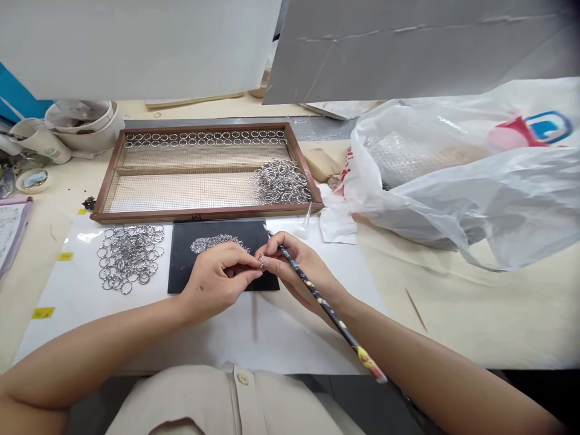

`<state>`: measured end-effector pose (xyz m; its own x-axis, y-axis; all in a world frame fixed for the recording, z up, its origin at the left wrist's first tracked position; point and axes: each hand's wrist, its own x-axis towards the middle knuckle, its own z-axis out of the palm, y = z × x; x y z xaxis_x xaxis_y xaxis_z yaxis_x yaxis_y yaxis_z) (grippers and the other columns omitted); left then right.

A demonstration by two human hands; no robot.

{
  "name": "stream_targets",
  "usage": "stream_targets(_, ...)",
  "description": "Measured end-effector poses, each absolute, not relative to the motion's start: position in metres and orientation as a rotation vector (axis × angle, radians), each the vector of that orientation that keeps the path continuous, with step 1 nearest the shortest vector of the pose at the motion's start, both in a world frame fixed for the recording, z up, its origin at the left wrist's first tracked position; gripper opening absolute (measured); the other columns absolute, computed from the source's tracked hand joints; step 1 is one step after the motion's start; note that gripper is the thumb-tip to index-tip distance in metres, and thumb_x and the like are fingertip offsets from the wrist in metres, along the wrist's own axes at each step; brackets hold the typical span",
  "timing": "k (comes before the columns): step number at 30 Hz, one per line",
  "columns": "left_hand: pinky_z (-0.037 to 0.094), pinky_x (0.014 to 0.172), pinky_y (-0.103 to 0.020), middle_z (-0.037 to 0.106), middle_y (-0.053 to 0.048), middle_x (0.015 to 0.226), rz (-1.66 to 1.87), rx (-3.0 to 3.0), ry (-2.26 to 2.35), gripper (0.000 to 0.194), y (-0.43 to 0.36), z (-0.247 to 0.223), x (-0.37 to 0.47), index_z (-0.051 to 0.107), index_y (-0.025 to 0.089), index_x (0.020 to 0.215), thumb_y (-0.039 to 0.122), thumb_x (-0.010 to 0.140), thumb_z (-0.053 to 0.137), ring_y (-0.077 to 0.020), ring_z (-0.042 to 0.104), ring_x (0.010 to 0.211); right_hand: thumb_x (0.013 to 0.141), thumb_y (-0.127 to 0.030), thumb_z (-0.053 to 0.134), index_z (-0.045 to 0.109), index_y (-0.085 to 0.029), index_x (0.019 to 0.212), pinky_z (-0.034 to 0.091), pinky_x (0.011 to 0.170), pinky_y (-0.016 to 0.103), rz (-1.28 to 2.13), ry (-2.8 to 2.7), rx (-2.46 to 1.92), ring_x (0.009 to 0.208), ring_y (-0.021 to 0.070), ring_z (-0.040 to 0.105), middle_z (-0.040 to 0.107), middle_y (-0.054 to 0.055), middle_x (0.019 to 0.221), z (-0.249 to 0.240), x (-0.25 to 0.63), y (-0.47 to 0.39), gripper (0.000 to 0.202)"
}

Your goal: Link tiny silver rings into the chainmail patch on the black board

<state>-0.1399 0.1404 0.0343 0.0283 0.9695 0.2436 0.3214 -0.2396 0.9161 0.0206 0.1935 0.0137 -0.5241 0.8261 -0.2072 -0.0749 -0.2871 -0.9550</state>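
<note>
Over a black board (pixel 183 266), my left hand (pixel 222 272) is closed in a pinch on a small silvery ring (pixel 261 260). My right hand (pixel 303 269) is closed around a long, slim patterned stick like a pencil (pixel 333 315), dark with coloured motifs. Its thin tip points up and away, and its thick end reaches back over my right forearm. The right fingertips meet the left ones at the ring and partly hide it. Behind my left hand, a heap of tiny shiny metal pieces (pixel 212 243) lies on the board; their exact kind is too small to tell.
Loose metal rings (pixel 131 257) lie left of the board. Behind stands a wooden-framed mesh tray (pixel 203 214) with rows of rings and a ring pile (pixel 283 182). A plastic bag (pixel 453 193) bulges at the right, near a toothpick-like stick (pixel 415 309). White tubs (pixel 88 133) stand back left.
</note>
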Motion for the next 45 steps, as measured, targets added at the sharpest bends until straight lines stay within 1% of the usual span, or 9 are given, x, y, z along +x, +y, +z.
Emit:
stream_targets(5,0.043,0.053,-0.018,0.064,-0.002,0.072,1.207,1.701,1.384,0.007,0.139,0.03,-0.143,0.069,0.015,0.072,0.009,0.075,0.066,-0.0078,0.054,0.062,0.074,-0.031,0.073,0.052,-0.02,0.076,0.05,0.068,0.031,1.707,-1.515,-0.953,0.07,0.0127,0.061,0.066,0.0,0.078,0.013,0.022,0.2,0.023)
stream_targets(9,0.042,0.053,-0.019,0.061,0.0,0.064,1.088,1.766,1.425,0.01,0.132,0.02,-0.14,0.066,0.014,0.068,0.007,0.074,0.064,-0.0075,0.052,0.058,0.086,-0.036,0.059,0.058,-0.021,0.087,0.054,0.075,0.033,1.521,-1.618,-0.889,0.079,0.0141,0.066,0.069,0.002,0.084,0.012,0.03,0.21,0.014)
stream_targets(11,0.042,0.054,-0.019,0.06,0.0,0.063,1.008,1.806,1.405,0.012,0.129,0.014,-0.137,0.066,0.014,0.067,0.005,0.074,0.061,-0.0079,0.053,0.058,0.09,-0.04,0.052,0.06,-0.023,0.098,0.055,0.075,0.033,1.487,-1.604,-0.866,0.077,0.0138,0.068,0.07,0.003,0.086,0.009,0.033,0.214,0.02)
stream_targets(14,0.041,0.054,-0.02,0.06,-0.001,0.064,0.943,1.86,1.424,0.013,0.129,0.009,-0.136,0.066,0.013,0.067,0.006,0.075,0.059,-0.0086,0.054,0.058,0.091,-0.043,0.05,0.062,-0.024,0.106,0.057,0.073,0.034,1.42,-1.644,-0.89,0.074,0.0145,0.068,0.069,0.003,0.085,0.006,0.035,0.217,0.027)
stream_targets(16,0.042,0.054,-0.02,0.059,0.0,0.063,0.927,1.874,1.46,0.013,0.131,0.009,-0.137,0.066,0.013,0.067,0.007,0.076,0.059,-0.009,0.054,0.059,0.091,-0.039,0.05,0.065,-0.023,0.102,0.056,0.07,0.034,1.338,-1.737,-0.926,0.071,0.0148,0.067,0.068,0.003,0.083,0.006,0.035,0.216,0.024)
stream_targets(19,0.042,0.055,-0.02,0.06,0.0,0.062,0.921,1.898,1.509,0.013,0.134,0.009,-0.141,0.066,0.014,0.067,0.008,0.077,0.06,-0.0097,0.055,0.059,0.09,-0.029,0.052,0.067,-0.021,0.092,0.054,0.063,0.033,1.162,-1.889,-0.976,0.067,0.0153,0.064,0.066,0.003,0.078,0.006,0.033,0.215,0.017)
stream_targets(24,0.042,0.055,-0.02,0.062,0.0,0.063,0.9,1.869,1.558,0.013,0.14,0.009,-0.144,0.066,0.015,0.067,0.008,0.076,0.06,-0.0097,0.056,0.06,0.081,-0.017,0.054,0.055,-0.02,0.079,0.05,0.055,0.03,1.015,-1.94,-1.052,0.061,0.015,0.062,0.061,0.001,0.069,0.001,0.033,0.214,0.004)
stream_targets(29,0.043,0.058,-0.021,0.063,0.001,0.064,0.842,1.855,1.583,0.013,0.142,0.008,-0.143,0.066,0.016,0.068,0.007,0.076,0.061,-0.0104,0.057,0.062,0.078,-0.016,0.052,0.049,-0.021,0.072,0.048,0.052,0.029,0.983,-1.971,-1.053,0.058,0.0154,0.059,0.058,0.0,0.064,-0.003,0.036,0.213,0.009)
stream_targets(45,0.044,0.057,-0.023,0.063,0.0,0.066,0.791,1.821,1.635,0.012,0.143,0.008,-0.142,0.067,0.017,0.07,0.01,0.077,0.06,-0.011,0.057,0.061,0.078,-0.017,0.056,0.05,-0.022,0.073,0.044,0.054,0.031,1.092,-1.912,-1.058,0.061,0.0164,0.058,0.059,0.0,0.065,-0.003,0.036,0.213,0.01)
